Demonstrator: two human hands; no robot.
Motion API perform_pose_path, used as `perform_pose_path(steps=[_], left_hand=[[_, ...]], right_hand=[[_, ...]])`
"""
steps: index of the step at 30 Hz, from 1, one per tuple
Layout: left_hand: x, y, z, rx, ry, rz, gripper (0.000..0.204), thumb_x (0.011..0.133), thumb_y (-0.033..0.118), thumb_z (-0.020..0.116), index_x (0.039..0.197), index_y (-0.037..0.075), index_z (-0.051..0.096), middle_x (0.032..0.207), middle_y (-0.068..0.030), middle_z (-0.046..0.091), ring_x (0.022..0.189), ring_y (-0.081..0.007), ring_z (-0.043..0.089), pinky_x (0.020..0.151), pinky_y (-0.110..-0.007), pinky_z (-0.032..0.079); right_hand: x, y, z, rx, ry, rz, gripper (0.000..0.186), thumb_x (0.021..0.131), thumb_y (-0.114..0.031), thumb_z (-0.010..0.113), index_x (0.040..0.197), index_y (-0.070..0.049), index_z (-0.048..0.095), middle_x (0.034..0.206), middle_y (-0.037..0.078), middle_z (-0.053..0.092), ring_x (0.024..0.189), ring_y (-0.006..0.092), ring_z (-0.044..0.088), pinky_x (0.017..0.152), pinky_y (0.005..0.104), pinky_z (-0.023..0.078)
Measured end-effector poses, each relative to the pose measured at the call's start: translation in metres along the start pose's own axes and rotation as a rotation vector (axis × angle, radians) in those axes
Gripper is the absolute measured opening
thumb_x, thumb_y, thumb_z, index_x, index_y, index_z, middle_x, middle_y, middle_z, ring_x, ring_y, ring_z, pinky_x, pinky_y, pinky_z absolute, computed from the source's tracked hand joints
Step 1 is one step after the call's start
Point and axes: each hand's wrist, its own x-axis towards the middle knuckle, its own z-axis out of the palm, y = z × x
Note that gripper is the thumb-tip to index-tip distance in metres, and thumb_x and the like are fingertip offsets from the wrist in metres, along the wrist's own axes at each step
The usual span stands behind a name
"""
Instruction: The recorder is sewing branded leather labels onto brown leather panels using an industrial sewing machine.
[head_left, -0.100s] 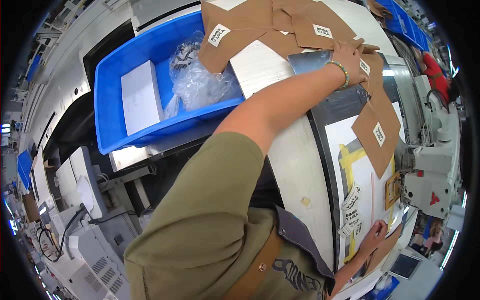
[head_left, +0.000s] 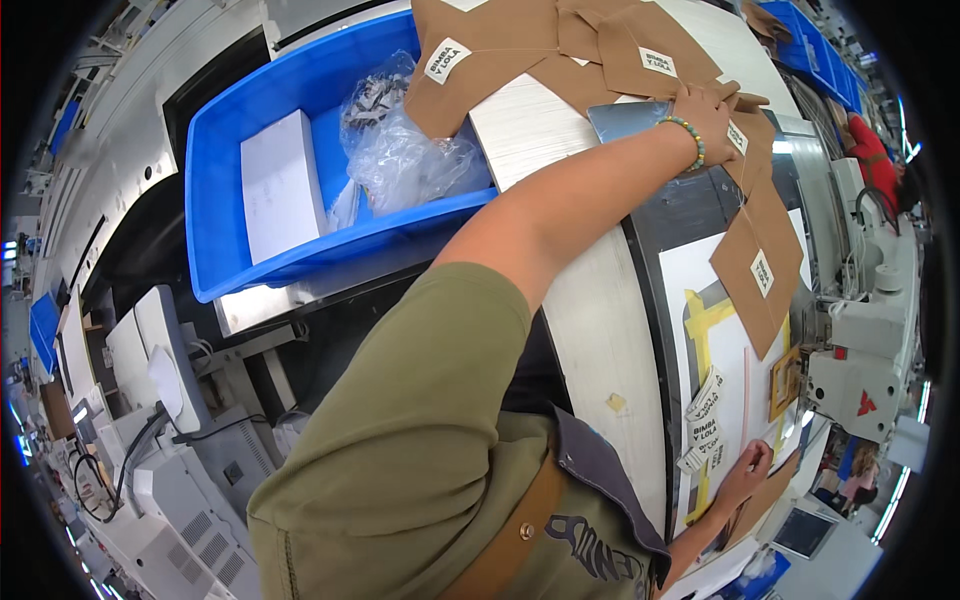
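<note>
Left hand (head_left: 706, 122) rests half-curled over a brown labelled piece (head_left: 757, 135) near the far edge of the table (head_left: 600, 320), pinch unclear, placement unchanged from a moment ago, so we see no progress.

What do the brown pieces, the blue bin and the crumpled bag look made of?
Brown pieces: probably fabric, matte, creasing near the left hand. Blue bin: likely moulded plastic, smooth with a slight sheen and rounded rim. Crumpled bag: apparently thin plastic film, clear, with shiny wrinkles.

Blue bin (head_left: 214, 190), white oblong (head_left: 280, 190) inside, brown pieces (head_left: 760, 318) with black-on-white labels (head_left: 762, 272) right of bin, olive-green sleeve (head_left: 420, 390) in front
</note>
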Motion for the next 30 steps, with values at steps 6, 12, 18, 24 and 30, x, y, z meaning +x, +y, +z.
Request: perform_pose_path(steps=[6, 12, 18, 24, 30], left_hand=[[0.001, -0.003, -0.003, 0.027, -0.057, -0.010, 0.090, 0.090, 0.066, 0.069, 0.155, 0.005, 0.058, 0.156, -0.0228, 0.055, 0.148, -0.0393, 0.046, 0.121, -0.051, 0.032], [-0.001, -0.001, -0.010, 0.043, -0.104, -0.005, 0.091, 0.092, 0.065, 0.069, 0.158, 0.005, 0.055, 0.157, -0.0239, 0.053, 0.149, -0.0393, 0.045, 0.121, -0.051, 0.032], [0.000, -0.004, -0.009, 0.061, -0.072, -0.015, 0.090, 0.092, 0.065, 0.068, 0.157, 0.004, 0.055, 0.154, -0.0246, 0.056, 0.147, -0.0404, 0.047, 0.121, -0.052, 0.032], [-0.004, 0.004, -0.023, 0.069, -0.067, 0.023, 0.084, 0.092, 0.064, 0.070, 0.150, 0.004, 0.062, 0.151, -0.0240, 0.059, 0.145, -0.0399, 0.050, 0.118, -0.053, 0.037], [-0.019, -0.006, -0.043, -0.191, -0.231, -0.036, 0.072, 0.100, 0.057, 0.069, 0.144, 0.000, 0.061, 0.143, -0.0301, 0.065, 0.133, -0.0456, 0.062, 0.112, -0.054, 0.049]], right_hand=[[0.000, 0.000, 0.003, -0.003, 0.019, 0.014, 0.013, 0.106, -0.011, 0.063, 0.107, 0.002, 0.066, 0.095, 0.006, 0.061, 0.084, 0.0187, 0.052, 0.075, 0.0326, 0.044], [-0.001, -0.003, 0.000, -0.016, 0.009, 0.008, 0.013, 0.105, -0.010, 0.064, 0.106, 0.002, 0.066, 0.094, 0.006, 0.060, 0.084, 0.0185, 0.051, 0.074, 0.0323, 0.043], [0.004, -0.002, 0.003, 0.004, -0.001, 0.014, 0.012, 0.105, -0.010, 0.064, 0.106, 0.002, 0.066, 0.094, 0.006, 0.060, 0.083, 0.0181, 0.051, 0.074, 0.0324, 0.043], [0.002, -0.001, -0.001, 0.021, -0.004, -0.001, 0.011, 0.105, -0.008, 0.064, 0.107, 0.003, 0.066, 0.095, 0.007, 0.060, 0.084, 0.0199, 0.053, 0.077, 0.0330, 0.045], [-0.013, -0.034, -0.021, -0.022, -0.158, 0.130, 0.032, 0.104, -0.018, 0.068, 0.132, -0.003, 0.067, 0.123, 0.018, 0.066, 0.112, 0.0359, 0.064, 0.099, 0.0439, 0.052]])
